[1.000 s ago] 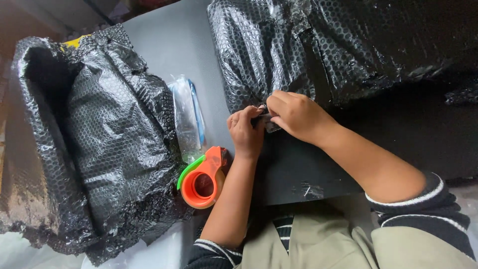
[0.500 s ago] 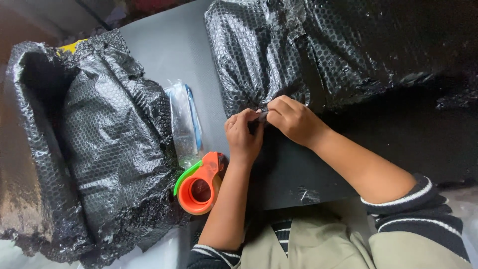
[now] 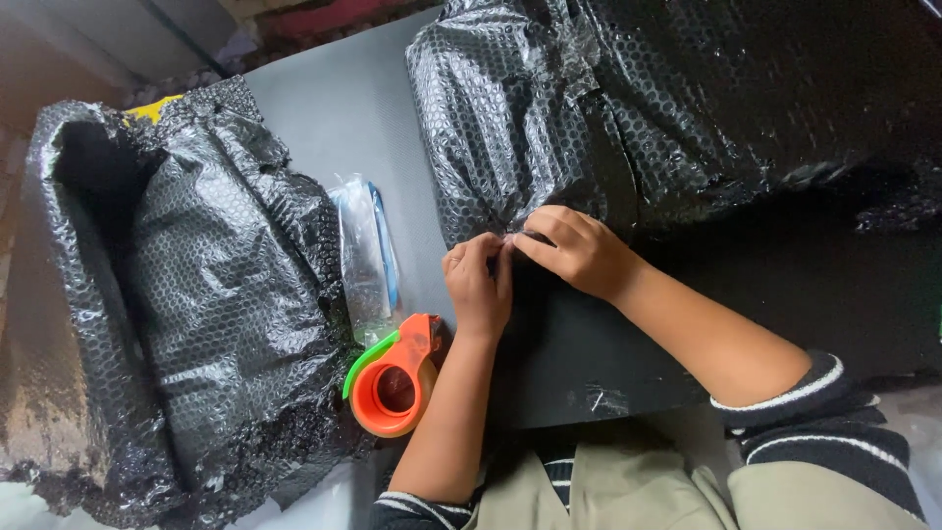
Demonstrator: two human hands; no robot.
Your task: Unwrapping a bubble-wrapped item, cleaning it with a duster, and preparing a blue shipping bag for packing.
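Both hands pinch the near edge of a bubble-wrapped bundle

Since a moment ago the hands have barely shifted; the dark scrap once between them no longer shows. The left hand (image 3: 479, 280) and right hand (image 3: 574, 250) meet fingertip to fingertip, fingers pressed together on the bundle (image 3: 589, 108) at the table's (image 3: 343, 108) far side. A tape dispenser (image 3: 394, 376) lies just left of the left forearm.

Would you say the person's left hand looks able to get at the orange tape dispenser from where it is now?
Probably yes: the tape dispenser lies on the grey table right beside the left forearm, nothing between. The left hand would first have to let go of the black bubble wrap.
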